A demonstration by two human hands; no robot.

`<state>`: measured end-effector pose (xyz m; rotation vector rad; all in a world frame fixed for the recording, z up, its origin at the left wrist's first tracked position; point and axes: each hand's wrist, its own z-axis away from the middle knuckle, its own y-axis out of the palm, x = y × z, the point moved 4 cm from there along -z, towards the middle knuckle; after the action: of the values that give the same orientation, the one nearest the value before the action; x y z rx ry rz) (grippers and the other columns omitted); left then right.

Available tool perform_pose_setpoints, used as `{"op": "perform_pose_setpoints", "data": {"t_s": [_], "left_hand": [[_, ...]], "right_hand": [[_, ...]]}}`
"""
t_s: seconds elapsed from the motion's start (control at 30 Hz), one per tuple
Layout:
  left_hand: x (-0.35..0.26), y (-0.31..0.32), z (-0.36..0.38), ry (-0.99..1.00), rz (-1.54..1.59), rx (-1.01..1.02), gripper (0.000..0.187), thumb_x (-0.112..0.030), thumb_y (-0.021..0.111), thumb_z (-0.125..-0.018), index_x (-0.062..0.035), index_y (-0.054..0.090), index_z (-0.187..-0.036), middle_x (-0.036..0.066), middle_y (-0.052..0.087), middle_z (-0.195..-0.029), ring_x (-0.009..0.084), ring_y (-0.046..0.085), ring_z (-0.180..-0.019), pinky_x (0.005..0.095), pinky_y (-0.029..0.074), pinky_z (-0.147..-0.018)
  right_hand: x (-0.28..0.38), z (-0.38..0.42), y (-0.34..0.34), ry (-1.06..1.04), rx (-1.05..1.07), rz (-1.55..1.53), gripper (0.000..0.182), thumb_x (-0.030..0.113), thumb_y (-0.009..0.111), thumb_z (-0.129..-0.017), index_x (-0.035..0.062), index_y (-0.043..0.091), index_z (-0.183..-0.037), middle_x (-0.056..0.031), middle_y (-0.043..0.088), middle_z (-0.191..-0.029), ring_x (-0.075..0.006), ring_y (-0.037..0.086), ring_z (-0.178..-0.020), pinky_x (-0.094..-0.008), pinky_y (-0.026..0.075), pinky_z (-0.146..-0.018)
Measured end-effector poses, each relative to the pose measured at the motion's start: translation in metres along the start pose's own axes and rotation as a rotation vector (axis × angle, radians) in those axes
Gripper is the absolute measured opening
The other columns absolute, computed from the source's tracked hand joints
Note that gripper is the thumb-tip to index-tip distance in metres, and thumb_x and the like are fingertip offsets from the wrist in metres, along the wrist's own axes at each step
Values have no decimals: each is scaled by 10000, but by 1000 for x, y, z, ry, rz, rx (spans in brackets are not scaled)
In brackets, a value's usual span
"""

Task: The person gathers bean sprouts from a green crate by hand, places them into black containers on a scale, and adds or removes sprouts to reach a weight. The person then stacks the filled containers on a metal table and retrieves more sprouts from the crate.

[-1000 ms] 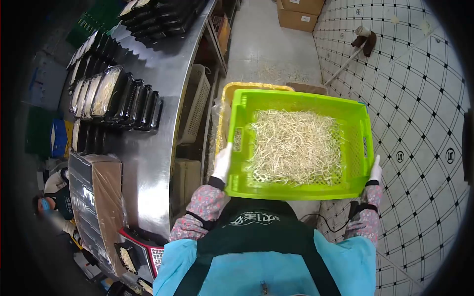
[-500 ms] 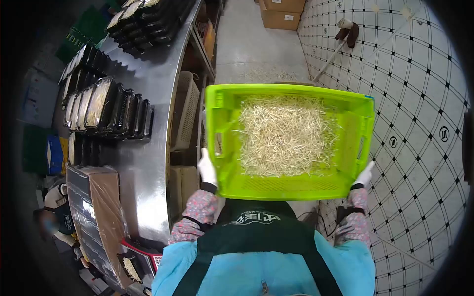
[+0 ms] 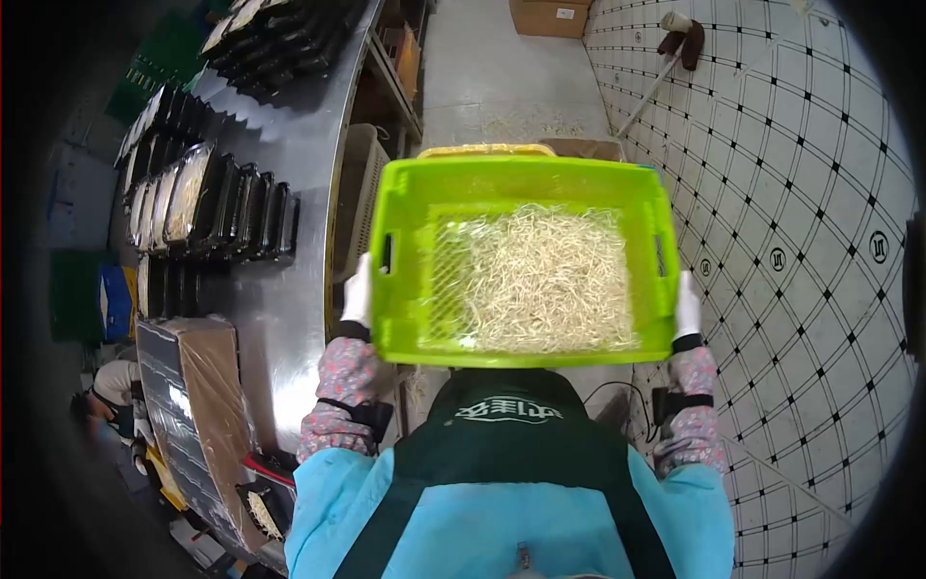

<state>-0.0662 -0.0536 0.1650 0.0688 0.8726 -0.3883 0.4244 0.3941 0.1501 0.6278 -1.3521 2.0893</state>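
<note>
A bright green plastic crate (image 3: 521,359) is held up in front of my apron. Inside it lies a heap of pale, thin sprout-like strands (image 3: 559,280), gathered toward the right, with the slotted crate floor showing at the left. My left hand (image 3: 357,293), in a white glove, grips the crate's left end. At the opposite end, my white-gloved right hand (image 3: 688,307) holds the crate too. The crate wall hides part of the fingers on both sides.
To the left runs a steel table (image 3: 289,328) bearing stacked black trays (image 3: 265,217) and a plastic-wrapped stack (image 3: 207,376). Beyond the crate are a yellow rim (image 3: 487,150) and a cardboard box (image 3: 548,17). A co-worker (image 3: 121,386) is at far left; a tiled wall (image 3: 791,318) stands right.
Both hands and the crate have shifted left. The strands have slid toward the crate's right side, baring the floor at its left. A yellow rim has come into view behind it.
</note>
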Motion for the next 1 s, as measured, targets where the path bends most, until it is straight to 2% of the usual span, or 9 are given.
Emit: {"op": "perform_pose_setpoints", "data": {"t_s": [0.07, 0.13, 0.23, 0.3, 0.47, 0.57, 0.67, 0.73, 1.0], "left_hand": [[-1, -59, -29, 56, 111, 22, 640, -539, 460, -953, 39, 600, -1190, 168, 663, -1025, 238, 677, -809, 365, 562, -773], [-20, -29, 0, -6, 187, 82, 628, -551, 472, -946, 31, 629, -1122, 135, 676, -933, 228, 675, -780, 367, 559, -720], [14, 40, -2, 75, -256, 27, 553, -542, 508, -943, -43, 649, -749, 52, 588, -695, 126, 537, -620, 333, 433, -574], [49, 81, 17, 173, -160, 61, 482, -447, 585, -946, 20, 670, -1029, 5, 638, -865, 82, 547, -803, 223, 438, -691], [21, -1, 14, -9, 166, -53, 533, -485, 509, -965, 25, 661, -947, 130, 682, -876, 191, 661, -679, 309, 534, -610], [-10, -12, 23, 156, 247, -45, 595, -519, 473, -963, 51, 641, -940, 159, 677, -803, 255, 696, -714, 383, 575, -627], [39, 37, -1, 348, -2, -83, 392, -373, 571, -972, -35, 676, -803, -21, 535, -659, 83, 453, -601, 263, 374, -544], [62, 90, 21, 377, 19, -69, 407, -405, 569, -973, -93, 621, -717, -80, 466, -646, 31, 405, -606, 207, 328, -544], [-23, -17, 20, 182, 253, -171, 669, -604, 431, -949, 28, 642, -1004, 137, 653, -867, 227, 663, -688, 381, 542, -593]], "right_hand": [[14, 40, 45, -132, 41, -73, 798, 656, 355, -943, -74, 671, -984, -195, 701, -918, -307, 638, -977, -420, 454, -883], [-2, 2, 46, -18, 242, -201, 622, 590, 471, -944, 8, 685, -998, -61, 678, -887, -135, 619, -785, -291, 487, -717], [33, -19, -27, 256, 245, -491, 630, 587, 429, -955, 12, 683, -997, -84, 697, -829, -200, 670, -655, -327, 539, -599], [-9, -73, -70, 185, 98, -428, 657, 596, 415, -954, -1, 685, -997, -120, 712, -889, -219, 697, -698, -359, 551, -607], [12, 18, -2, -23, -56, 125, 690, 590, 390, -971, -30, 691, -944, -104, 712, -901, -208, 657, -819, -341, 492, -773], [10, 40, 29, -83, -48, -308, 628, 559, 463, -965, -24, 655, -834, -59, 644, -866, -145, 556, -801, -338, 447, -744], [-2, -13, -45, 102, -210, -346, 685, 609, 406, -960, -4, 672, -809, -40, 625, -650, -179, 581, -574, -343, 456, -552], [4, -12, -89, 118, -298, -607, 713, 620, 381, -957, -18, 684, -863, -107, 689, -762, -213, 675, -661, -341, 532, -592], [1, 38, 23, -66, -145, -432, 643, 581, 414, -972, 8, 672, -834, -47, 640, -733, -144, 586, -686, -327, 472, -668]]}}
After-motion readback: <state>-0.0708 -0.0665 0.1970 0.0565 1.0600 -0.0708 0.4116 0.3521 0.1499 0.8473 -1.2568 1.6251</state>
